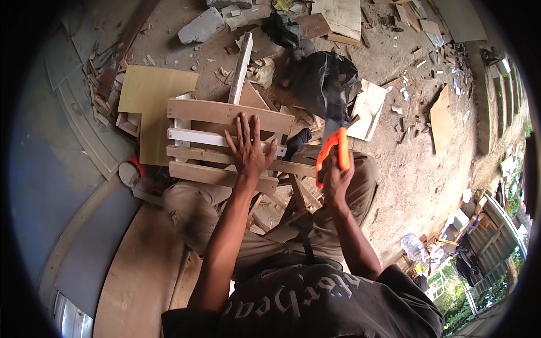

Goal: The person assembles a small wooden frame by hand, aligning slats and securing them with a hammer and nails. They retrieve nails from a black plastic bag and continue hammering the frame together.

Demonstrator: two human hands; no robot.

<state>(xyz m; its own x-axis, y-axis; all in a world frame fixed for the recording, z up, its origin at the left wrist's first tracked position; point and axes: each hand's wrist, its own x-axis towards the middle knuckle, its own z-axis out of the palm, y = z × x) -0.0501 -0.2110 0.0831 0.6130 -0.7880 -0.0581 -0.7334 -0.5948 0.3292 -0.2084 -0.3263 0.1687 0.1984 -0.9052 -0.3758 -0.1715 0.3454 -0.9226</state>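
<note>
Across my lap lies a slatted wooden frame (208, 174) made of several parallel boards, one of them white. My left hand (249, 149) rests flat on its slats near the right end, fingers spread. In my right hand (338, 177) is a handsaw (341, 147), gripped by its orange handle. Its dark blade points away from me and is partly lost against a black plastic bag (324, 79). One slat (296, 167) sticks out to the right past the others, below the saw. Whether the blade touches any wood I cannot tell.
A yellowish board (152, 107) lies left of the frame, and a white-edged post (241, 67) rises behind it. Concrete chunks (201, 26), wood scraps and a pale panel (367, 110) litter the dirt floor. A clear plastic bottle (413, 247) lies at the right.
</note>
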